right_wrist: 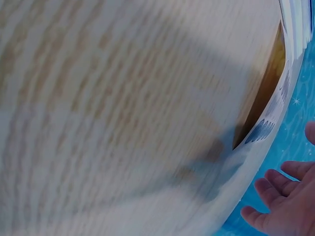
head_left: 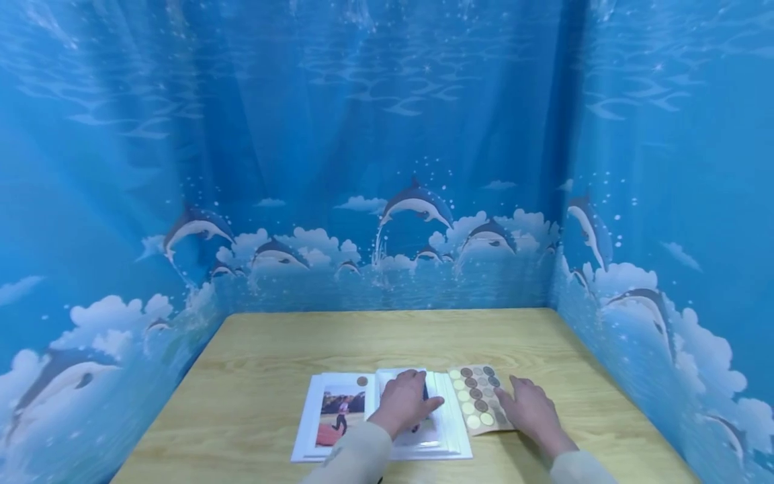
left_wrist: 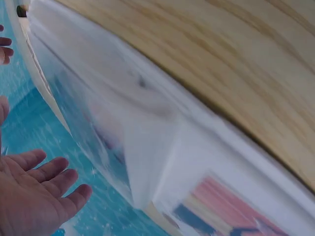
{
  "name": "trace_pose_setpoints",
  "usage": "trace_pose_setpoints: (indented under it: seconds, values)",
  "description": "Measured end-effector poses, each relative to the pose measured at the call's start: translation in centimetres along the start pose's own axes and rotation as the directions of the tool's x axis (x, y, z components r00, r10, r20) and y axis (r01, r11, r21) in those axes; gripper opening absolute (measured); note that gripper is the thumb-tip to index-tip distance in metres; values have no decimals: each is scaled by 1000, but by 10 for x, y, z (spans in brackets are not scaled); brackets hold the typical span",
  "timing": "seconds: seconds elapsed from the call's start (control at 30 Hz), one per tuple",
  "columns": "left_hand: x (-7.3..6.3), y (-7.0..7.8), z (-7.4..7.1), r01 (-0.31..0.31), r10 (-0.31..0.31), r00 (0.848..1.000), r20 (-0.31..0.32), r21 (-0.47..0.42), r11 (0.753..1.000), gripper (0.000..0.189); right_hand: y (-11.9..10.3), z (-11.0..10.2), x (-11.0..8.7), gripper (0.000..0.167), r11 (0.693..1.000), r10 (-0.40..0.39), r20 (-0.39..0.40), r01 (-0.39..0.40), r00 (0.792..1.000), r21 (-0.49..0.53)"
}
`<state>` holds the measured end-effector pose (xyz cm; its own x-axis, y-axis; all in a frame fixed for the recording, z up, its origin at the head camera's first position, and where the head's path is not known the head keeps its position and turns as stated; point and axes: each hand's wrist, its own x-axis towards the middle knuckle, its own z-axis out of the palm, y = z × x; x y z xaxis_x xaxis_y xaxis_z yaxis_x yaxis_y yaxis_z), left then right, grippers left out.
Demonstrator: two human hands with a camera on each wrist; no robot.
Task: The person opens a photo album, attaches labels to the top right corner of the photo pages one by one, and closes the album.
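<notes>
An album [head_left: 302, 440] lies spread on the table, with a photo [head_left: 342, 413] of a person on its left page and a round brown sticker [head_left: 362, 381] above that photo. Over the right-hand pages is my left hand [head_left: 404, 402], fingers extended; whether it presses them is unclear. Part of a picture under plastic shows beneath it. To the right lies a sheet of round stickers [head_left: 469, 408] in yellow, brown and grey. At the sheet's right edge my right hand [head_left: 532, 411] has its fingers loosely extended, the thumb over the stickers; contact cannot be told.
The wooden table [head_left: 260, 356] carries the album and sheet near its front. Blue curtains [head_left: 387, 134] printed with dolphins and clouds hang behind and on both sides. In the right wrist view, the sticker sheet's edge [right_wrist: 261, 132] stands slightly off the tabletop.
</notes>
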<state>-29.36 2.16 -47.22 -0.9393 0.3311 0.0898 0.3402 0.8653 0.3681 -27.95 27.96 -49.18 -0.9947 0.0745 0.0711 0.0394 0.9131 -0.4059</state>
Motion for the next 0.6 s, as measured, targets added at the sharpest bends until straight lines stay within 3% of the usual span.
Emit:
trace_pose_setpoints:
  seconds: [0.13, 0.37, 0.6]
  values:
    - [2, 9, 8, -16, 16, 1000, -12, -4, 1000, 69, 3, 0, 0, 67, 999, 24, 10, -25, 1000, 27]
    - [4, 26, 21, -7, 7, 1000, 20, -11, 1000, 69, 6, -1, -1, 70, 997, 54, 36, -56, 998, 59]
    - [6, 41, 31, 3, -4, 1000, 17, 57, 998, 71, 10, 0, -2, 67, 996, 59, 42, -61, 997, 57]
